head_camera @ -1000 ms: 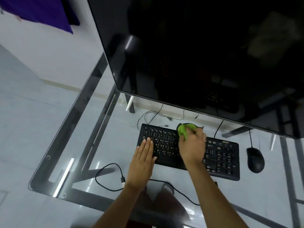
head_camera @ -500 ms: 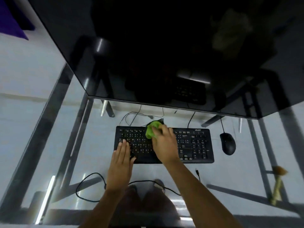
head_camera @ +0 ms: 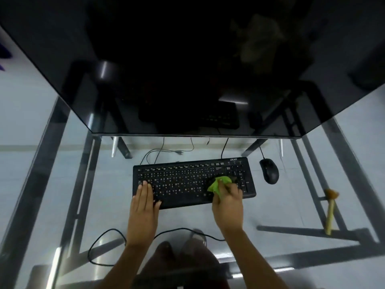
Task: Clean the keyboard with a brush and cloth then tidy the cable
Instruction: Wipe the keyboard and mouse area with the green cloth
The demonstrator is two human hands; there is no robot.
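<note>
Green cloth [head_camera: 219, 184] is sitting bunched in the right hand [head_camera: 228, 202], which is closing its fingers around it and pressing it onto the keys toward the right end of the keyboard [head_camera: 187, 180], just left of the number pad. The right wrist is staying fairly straight, with the forearm running in from the lower middle of the frame up and slightly to the left, knuckles facing the camera.

The left hand [head_camera: 143, 202] is lying flat and open, palm down, fingers held together and pointing toward the top of the frame, holding nothing. Its fingertips are resting on the lower left keys and the palm is overlapping the keyboard's near edge, while the thumb is sticking out to the right along that edge. The left forearm is coming up from the bottom centre.

The black keyboard is lying on a glass table [head_camera: 79, 184] in the middle of the frame, below the lower edge of a large dark screen [head_camera: 187, 69]. A mouse [head_camera: 269, 171] is sitting just right of the keyboard, apart from it. A brush [head_camera: 330, 209] with a pale handle is lying well to the right, near the right edge. A black cable [head_camera: 106, 245] is looping on the glass in the lower left, passing behind the left forearm and running on toward the right forearm.
</note>
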